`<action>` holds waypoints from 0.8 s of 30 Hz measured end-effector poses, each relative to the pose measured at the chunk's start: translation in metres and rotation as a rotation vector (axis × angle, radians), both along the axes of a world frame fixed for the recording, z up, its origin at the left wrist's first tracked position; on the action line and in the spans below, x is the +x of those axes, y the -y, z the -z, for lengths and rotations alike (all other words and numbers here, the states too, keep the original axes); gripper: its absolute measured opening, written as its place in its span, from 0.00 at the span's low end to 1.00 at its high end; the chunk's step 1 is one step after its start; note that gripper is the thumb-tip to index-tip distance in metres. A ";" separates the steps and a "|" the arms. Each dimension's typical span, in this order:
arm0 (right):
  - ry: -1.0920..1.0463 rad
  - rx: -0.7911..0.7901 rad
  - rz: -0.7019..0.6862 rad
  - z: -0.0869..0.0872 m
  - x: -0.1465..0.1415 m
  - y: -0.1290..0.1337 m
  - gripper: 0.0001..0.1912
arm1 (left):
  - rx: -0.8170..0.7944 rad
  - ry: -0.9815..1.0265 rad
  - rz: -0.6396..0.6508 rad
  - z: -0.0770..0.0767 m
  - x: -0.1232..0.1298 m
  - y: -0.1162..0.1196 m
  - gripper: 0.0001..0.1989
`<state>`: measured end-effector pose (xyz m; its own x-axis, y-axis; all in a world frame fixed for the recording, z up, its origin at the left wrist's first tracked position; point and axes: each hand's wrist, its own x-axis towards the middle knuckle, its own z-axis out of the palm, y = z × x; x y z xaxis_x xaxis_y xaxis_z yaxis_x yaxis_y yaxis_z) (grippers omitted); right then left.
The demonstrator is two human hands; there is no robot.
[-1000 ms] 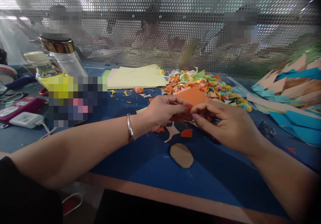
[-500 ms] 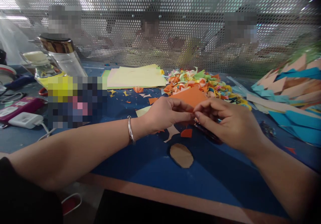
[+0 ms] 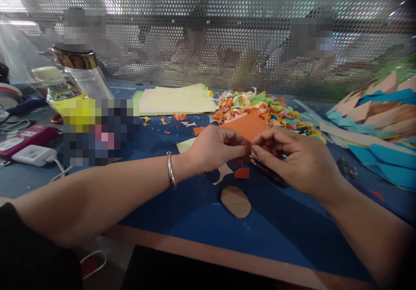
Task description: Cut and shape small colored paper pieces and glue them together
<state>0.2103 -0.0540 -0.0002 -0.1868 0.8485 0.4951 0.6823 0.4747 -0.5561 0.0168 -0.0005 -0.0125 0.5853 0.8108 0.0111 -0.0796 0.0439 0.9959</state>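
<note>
My left hand and my right hand meet over the blue table, thumbs and forefingers pinched close together. A speck of orange shows at the fingertips; what they hold is mostly hidden. Just behind the fingers is an orange paper sheet, its lower part covered by them. A dark glossy object lies partly under my right hand. Nearer me rests a brown cardboard oval, flat and touched by neither hand. Between it and my hands are a red-orange paper scrap and a pale paper offcut.
Behind my hands is a heap of colourful paper pieces, left of it a stack of pale sheets. Blue and tan folded paper lies at right. Bottles and a white charger stand left. A perforated metal screen closes the back.
Both hands keep nearly the same pinched pose, with only a slight shift of the left hand and fingertips. The objects on the table stay where they were.
</note>
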 end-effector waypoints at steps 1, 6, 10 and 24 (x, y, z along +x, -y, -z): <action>-0.001 0.001 0.003 -0.001 0.000 0.000 0.08 | 0.010 -0.007 -0.003 0.000 0.000 0.000 0.05; -0.015 -0.062 0.037 -0.002 -0.001 0.000 0.08 | 0.083 -0.049 -0.033 -0.001 0.001 -0.001 0.03; -0.040 -0.067 0.049 0.000 0.000 -0.001 0.09 | 0.110 -0.068 -0.029 0.000 0.000 -0.002 0.03; -0.046 -0.076 0.037 0.007 0.003 -0.001 0.08 | 0.222 -0.141 -0.052 0.002 -0.002 -0.002 0.02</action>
<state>0.2129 -0.0527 -0.0068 -0.1333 0.8900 0.4360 0.6716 0.4047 -0.6207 0.0149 0.0017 -0.0141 0.5515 0.8265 0.1129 0.0642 -0.1770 0.9821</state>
